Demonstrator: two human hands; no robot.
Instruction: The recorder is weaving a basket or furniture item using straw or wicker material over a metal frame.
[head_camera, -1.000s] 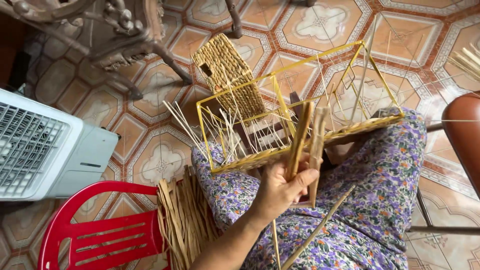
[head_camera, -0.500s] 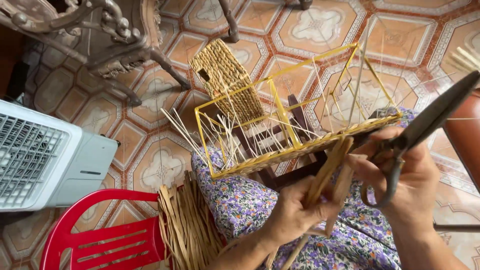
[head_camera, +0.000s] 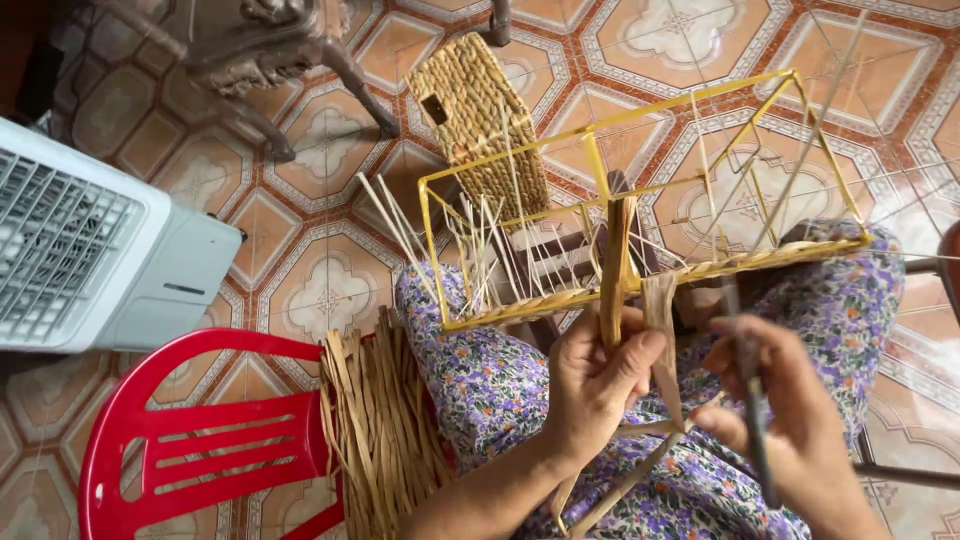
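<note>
left hand (head_camera: 595, 385) closed around flat brown straw strips (head_camera: 617, 270), held upright against the near rail of the yellow wire frame (head_camera: 640, 190) resting across the lap in floral trousers (head_camera: 480, 370). right hand (head_camera: 790, 420) wrapped around a dark slim tool (head_camera: 752, 420), blurred, kind not clear. strips probably light, pliable, easy to crease or split; best pinched low, near the rail. frame likely stiff but light, prone to tipping off the knees. thin pale reeds (head_camera: 470, 240) sticking up from the frame's left end, crowding that corner. bundle of loose straw (head_camera: 385, 430) on a red plastic chair (head_camera: 190, 440) at the left; woven panel (head_camera: 480, 120) on the tiled floor (head_camera: 320, 290) beyond; white fan unit (head_camera: 90, 250) further left.
</note>
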